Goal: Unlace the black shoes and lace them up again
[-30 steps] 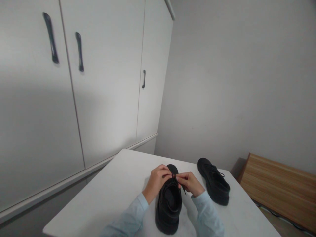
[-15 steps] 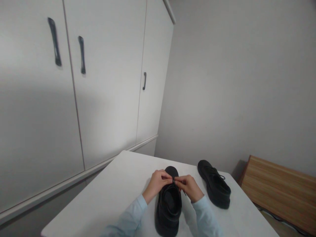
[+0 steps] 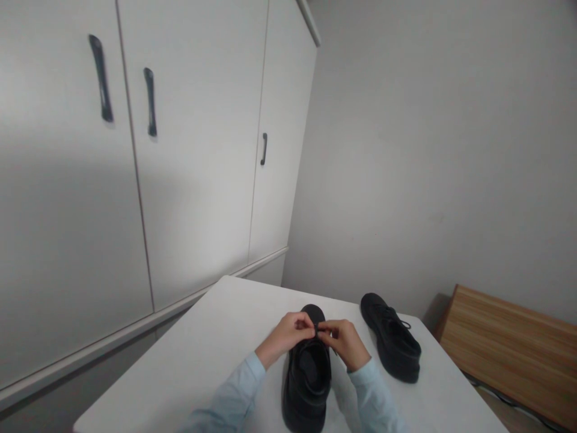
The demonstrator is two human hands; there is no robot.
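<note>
A black shoe [image 3: 307,391] rests on the white table with its toe pointing away from me. Over its lacing, my left hand [image 3: 291,332] comes in from the left, thumb and index finger pinched on the dark shoelace. From the right, my right hand [image 3: 341,340] pinches the lace too, its fingertips close to those of the left. The lace itself is mostly hidden by my fingers. A second black shoe [image 3: 391,340] stands to the right, its lace tied with a loop sticking out.
The white table [image 3: 189,367] carries both shoes. White cupboards [image 3: 198,150] with dark handles line the left side, and a grey wall [image 3: 428,150] rises behind. A wood-grain board [image 3: 509,349] leans at the lower right, beyond the table edge.
Both hands stay at the lacing with only slight shifts of the fingers. My left hand and wrist have moved a little to the left. The shoes have not visibly moved.
</note>
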